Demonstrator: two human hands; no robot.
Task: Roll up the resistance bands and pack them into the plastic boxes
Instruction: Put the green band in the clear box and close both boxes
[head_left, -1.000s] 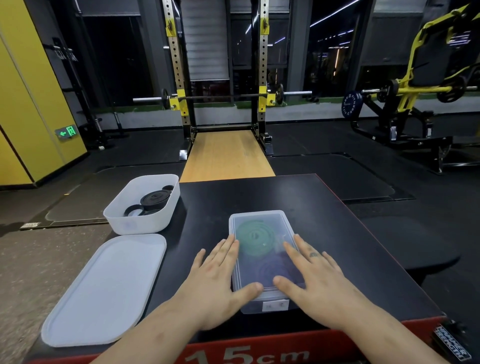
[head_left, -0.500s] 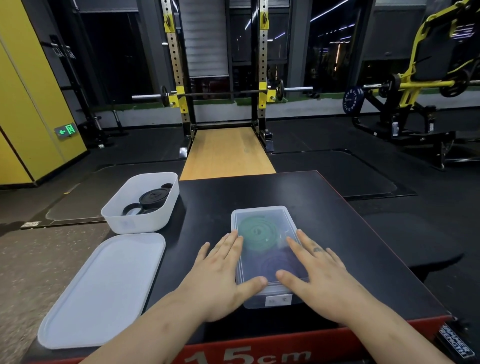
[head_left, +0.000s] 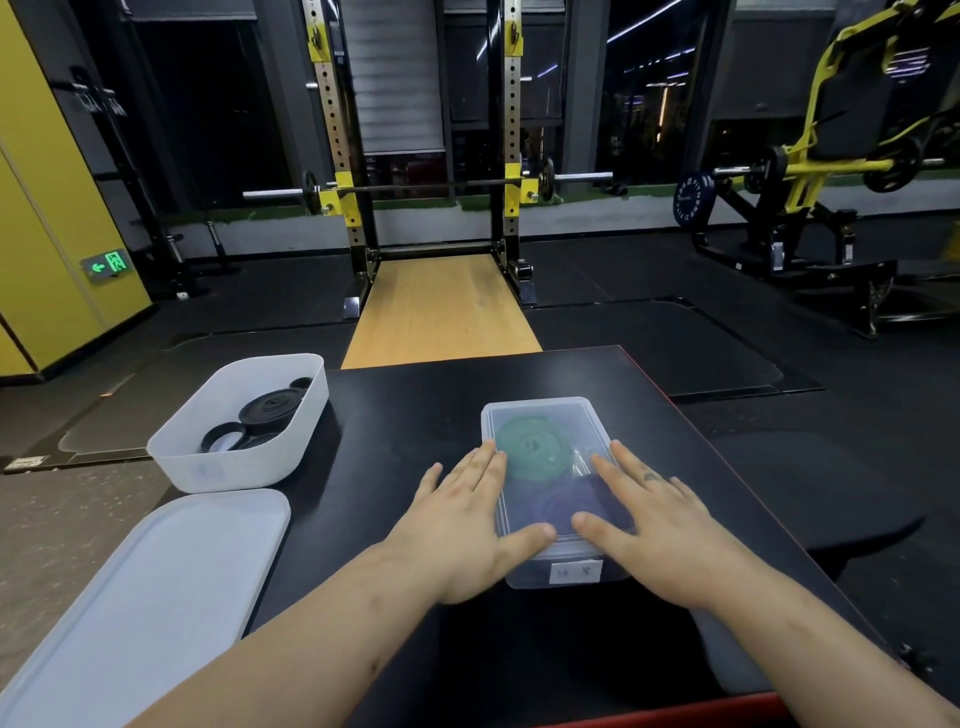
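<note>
Lying flat on the lid of the clear plastic box (head_left: 545, 415), at 6 o'clock on the black platform (head_left: 415, 405): both hands, fingers spread, gripping nothing. Left hand (head_left: 462, 525) covering the box's 9 o'clock edge, thumb reaching across the near end of the lid. Right hand (head_left: 654, 525) covering the 3 o'clock edge, thumb pointing inward toward the left thumb, tips close but apart. Showing through the lid: 2 rolled bands, a green band (head_left: 530, 447) toward 12 o'clock inside the box and a purple band (head_left: 566, 504) toward 6 o'clock, just beside each other. Sticking to the near wall of the box, below the thumbs: a small white label (head_left: 575, 571), print too blurred for reading.

Sitting open at 10 o'clock on the platform, well apart from the closed box: a white plastic box (head_left: 208, 467), holding rolled black bands (head_left: 270, 410). Lying flat at 8 o'clock, just beside that white box and overhanging the platform edge: its white lid (head_left: 156, 587).

Standing beyond the platform at 12 o'clock: a yellow and black squat rack (head_left: 337, 197) carrying a barbell (head_left: 431, 183), with a wooden lifting strip (head_left: 441, 312) running toward it.
</note>
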